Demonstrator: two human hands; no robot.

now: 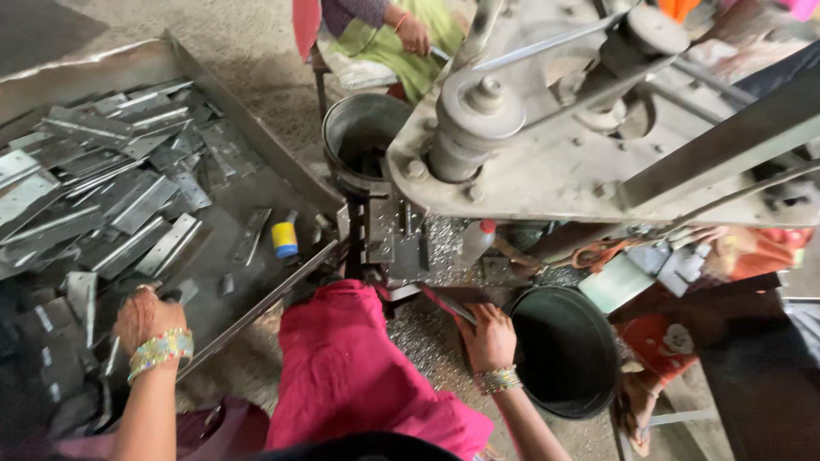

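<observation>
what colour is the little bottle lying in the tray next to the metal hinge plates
Yellow with a blue end; the little bottle shows in the head view.

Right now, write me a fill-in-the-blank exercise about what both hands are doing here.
1. The left hand reaches into the tray of flat metal ____.
2. The right hand rests beside the rim of a ____ bucket.
3. Both wrists wear beaded ____.
4. A small yellow and ____ bottle lies in the tray.

Missing words: hinges; black; bangles; blue
</observation>
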